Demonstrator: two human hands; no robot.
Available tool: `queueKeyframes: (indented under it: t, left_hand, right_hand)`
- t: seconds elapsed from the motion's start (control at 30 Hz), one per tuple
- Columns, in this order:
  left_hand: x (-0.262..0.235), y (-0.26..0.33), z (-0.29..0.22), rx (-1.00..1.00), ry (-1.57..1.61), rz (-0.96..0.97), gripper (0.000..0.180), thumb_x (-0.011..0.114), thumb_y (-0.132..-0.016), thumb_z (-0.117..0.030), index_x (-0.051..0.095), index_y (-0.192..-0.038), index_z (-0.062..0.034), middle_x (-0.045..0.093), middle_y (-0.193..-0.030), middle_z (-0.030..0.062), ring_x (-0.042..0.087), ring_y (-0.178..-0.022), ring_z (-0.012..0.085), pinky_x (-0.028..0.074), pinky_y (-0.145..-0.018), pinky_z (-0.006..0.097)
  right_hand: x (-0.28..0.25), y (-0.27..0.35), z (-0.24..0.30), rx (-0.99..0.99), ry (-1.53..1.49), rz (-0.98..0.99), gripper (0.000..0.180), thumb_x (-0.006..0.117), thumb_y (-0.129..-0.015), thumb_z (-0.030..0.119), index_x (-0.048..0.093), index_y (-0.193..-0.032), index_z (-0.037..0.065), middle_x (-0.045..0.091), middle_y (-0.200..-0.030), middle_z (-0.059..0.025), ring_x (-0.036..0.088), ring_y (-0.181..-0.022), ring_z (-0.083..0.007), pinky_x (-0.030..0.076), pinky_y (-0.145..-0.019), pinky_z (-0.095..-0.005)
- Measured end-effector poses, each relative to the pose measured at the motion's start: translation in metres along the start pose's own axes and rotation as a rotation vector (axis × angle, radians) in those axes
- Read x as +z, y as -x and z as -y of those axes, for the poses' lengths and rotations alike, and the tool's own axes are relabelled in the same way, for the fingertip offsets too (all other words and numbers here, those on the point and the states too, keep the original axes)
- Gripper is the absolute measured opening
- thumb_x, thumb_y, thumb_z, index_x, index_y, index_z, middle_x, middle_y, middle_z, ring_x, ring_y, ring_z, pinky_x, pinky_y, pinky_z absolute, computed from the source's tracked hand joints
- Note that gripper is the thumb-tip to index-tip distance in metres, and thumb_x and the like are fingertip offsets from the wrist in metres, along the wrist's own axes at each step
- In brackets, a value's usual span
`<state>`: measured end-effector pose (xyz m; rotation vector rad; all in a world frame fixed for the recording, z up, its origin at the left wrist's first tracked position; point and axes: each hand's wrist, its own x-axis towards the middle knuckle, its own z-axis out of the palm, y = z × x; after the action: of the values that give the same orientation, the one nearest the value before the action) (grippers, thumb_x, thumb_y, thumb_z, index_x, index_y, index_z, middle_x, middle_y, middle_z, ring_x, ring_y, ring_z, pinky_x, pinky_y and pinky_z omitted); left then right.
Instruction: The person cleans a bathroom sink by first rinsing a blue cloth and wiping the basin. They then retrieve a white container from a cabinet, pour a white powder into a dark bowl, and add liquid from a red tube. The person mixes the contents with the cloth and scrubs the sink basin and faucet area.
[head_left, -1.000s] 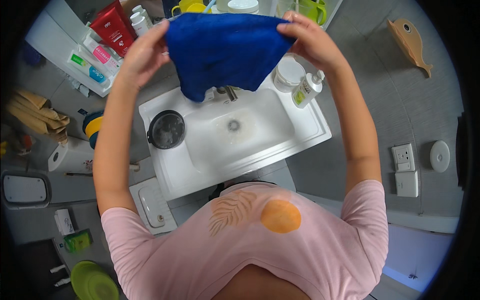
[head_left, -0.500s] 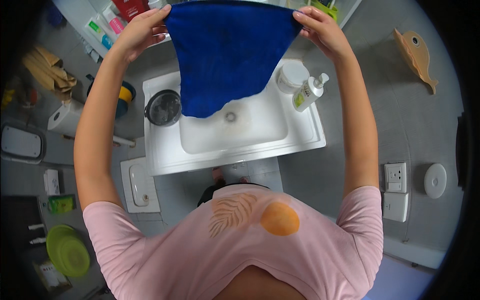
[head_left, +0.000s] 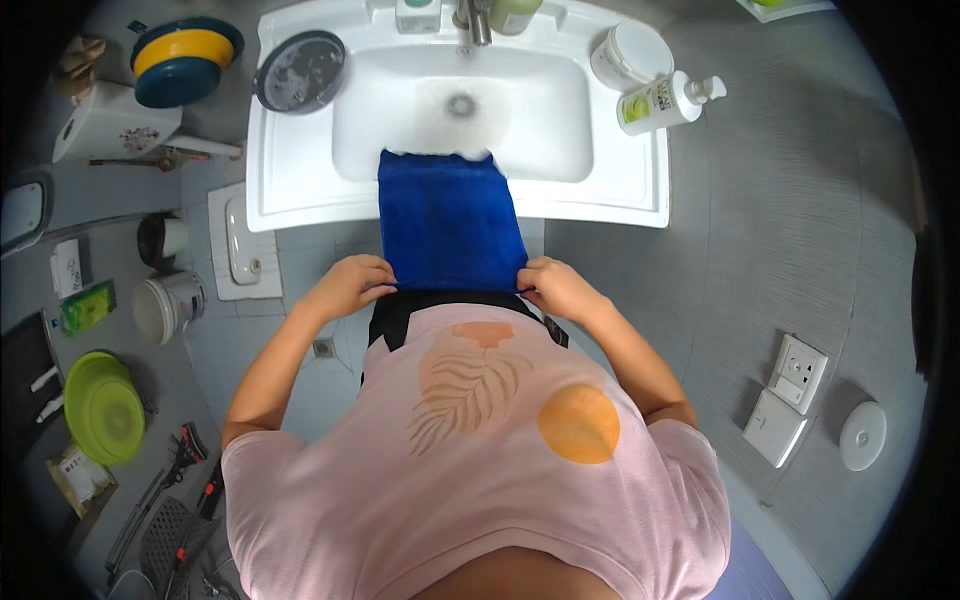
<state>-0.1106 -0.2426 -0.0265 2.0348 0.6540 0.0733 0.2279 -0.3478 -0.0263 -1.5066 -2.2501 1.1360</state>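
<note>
A blue cloth point(head_left: 450, 220) is stretched between my two hands, close in front of my waist. My left hand point(head_left: 353, 285) pinches its near left corner, and my right hand point(head_left: 562, 287) pinches the near right corner. The cloth's far edge reaches over the front rim of the white sink point(head_left: 300, 205) and hangs into the basin's near side. Its near edge runs straight from hand to hand.
On the sink's left ledge sits a dark round basin point(head_left: 302, 72) with suds. A white tub point(head_left: 632, 56) and a white pump bottle point(head_left: 660, 104) stand on the right ledge. The faucet point(head_left: 478, 22) is at the back. Wall sockets point(head_left: 800, 372) are at right.
Both hands have come down and toward my body, bringing the blue cloth from raised above the sink's back to the front rim. My view has also tilted downward.
</note>
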Motion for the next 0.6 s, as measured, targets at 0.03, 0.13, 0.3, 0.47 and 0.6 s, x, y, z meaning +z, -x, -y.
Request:
queueKeyframes:
  t: [0.03,0.13,0.3,0.47,0.6]
  left_hand:
    - [0.012,0.005,0.001,-0.027,0.024,-0.033,0.013,0.064,-0.075,-0.009,0.062,-0.082,0.001,0.06,-0.09,0.0121,0.057,-0.084,0.0273,0.046,-0.074,0.033]
    - [0.031,0.011,0.002,-0.09,0.076,-0.129,0.013,0.064,-0.076,-0.01,0.062,-0.083,0.0007,0.059,-0.093,0.0122,0.057,-0.086,0.0281,0.046,-0.075,0.033]
    - [0.046,0.023,0.023,-0.096,0.111,-0.192,0.015,0.063,-0.076,-0.011,0.062,-0.087,-0.0009,0.059,-0.095,0.0113,0.058,-0.085,0.0281,0.046,-0.074,0.033]
    - [0.066,-0.009,0.064,-0.46,0.376,-0.571,0.027,0.061,-0.078,-0.014,0.058,-0.103,-0.0032,0.059,-0.101,0.0144,0.058,-0.09,0.0277,0.045,-0.078,0.036]
    - [0.04,-0.052,0.041,-0.607,0.126,-0.789,0.025,0.062,-0.078,-0.018,0.06,-0.1,-0.0044,0.057,-0.097,0.0137,0.055,-0.088,0.0287,0.043,-0.078,0.039]
  right_hand:
    - [0.009,0.002,-0.003,0.04,-0.008,0.015,0.01,0.062,-0.064,0.001,0.056,-0.071,0.005,0.056,-0.072,-0.0113,0.055,-0.075,-0.0318,0.046,-0.066,-0.0396]
    - [0.017,0.004,0.003,0.081,0.004,0.029,0.01,0.062,-0.064,0.001,0.056,-0.071,0.005,0.056,-0.073,-0.0109,0.055,-0.075,-0.0315,0.046,-0.067,-0.0398]
    - [0.035,0.007,-0.008,0.189,-0.083,0.062,0.016,0.063,-0.066,0.003,0.061,-0.081,0.004,0.059,-0.081,-0.0138,0.057,-0.083,-0.0319,0.047,-0.074,-0.0384]
    - [0.049,-0.037,-0.046,0.75,-0.321,-0.493,0.018,0.061,-0.074,0.011,0.062,-0.089,0.001,0.061,-0.095,-0.0177,0.059,-0.087,-0.0273,0.048,-0.077,-0.0366]
    - [0.025,-0.084,-0.03,0.719,0.058,-0.665,0.02,0.062,-0.076,0.017,0.062,-0.088,0.001,0.062,-0.084,-0.0165,0.06,-0.078,-0.027,0.048,-0.07,-0.0367]
